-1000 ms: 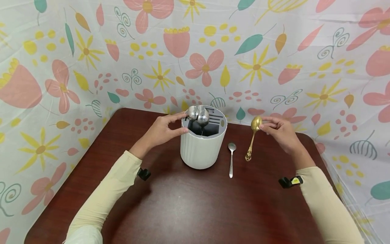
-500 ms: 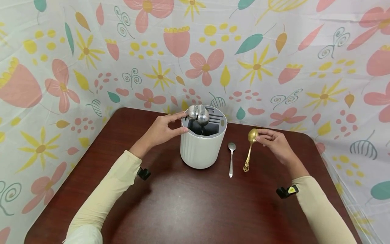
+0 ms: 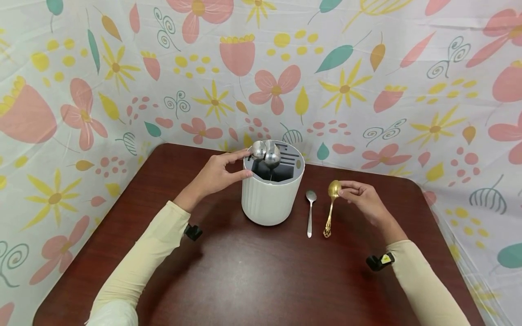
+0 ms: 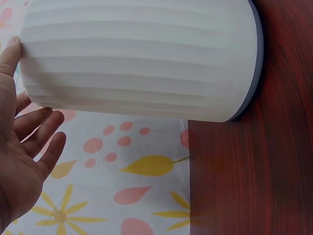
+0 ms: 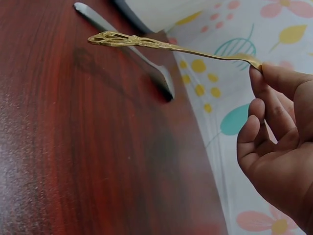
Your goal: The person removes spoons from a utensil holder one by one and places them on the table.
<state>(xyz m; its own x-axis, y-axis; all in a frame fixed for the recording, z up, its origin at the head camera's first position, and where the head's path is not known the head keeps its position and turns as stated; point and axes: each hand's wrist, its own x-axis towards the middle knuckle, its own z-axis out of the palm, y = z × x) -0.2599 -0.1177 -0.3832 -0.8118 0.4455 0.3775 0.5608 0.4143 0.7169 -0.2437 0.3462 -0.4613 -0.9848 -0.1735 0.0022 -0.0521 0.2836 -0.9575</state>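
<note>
A gold spoon [image 3: 334, 188] with an ornate openwork handle hangs from my right hand [image 3: 367, 203], bowl up and handle down. Thumb and fingertips pinch it by the bowl's edge; in the right wrist view the handle [image 5: 132, 40] is off the table, its shadow below. A small silver spoon [image 3: 310, 213] lies on the table just left of it. With thumb and index finger spread, my left hand [image 3: 218, 174] touches the rim of a ribbed white utensil holder [image 3: 267, 203]. Two larger silver spoon-like utensils [image 3: 271, 156] stand in this holder, bowls up, their lower parts hidden.
The holder's grey top has narrow slots [image 3: 289, 158] at the back right and a dark wide compartment [image 3: 282, 173] in front. A dark red wooden table [image 3: 244, 276] meets a flower-print cloth [image 3: 183, 68] along its back edge.
My right hand has moved left and toward me with the gold spoon, bringing it lower and closer beside the silver spoon. My left hand and the holder stay in place.
</note>
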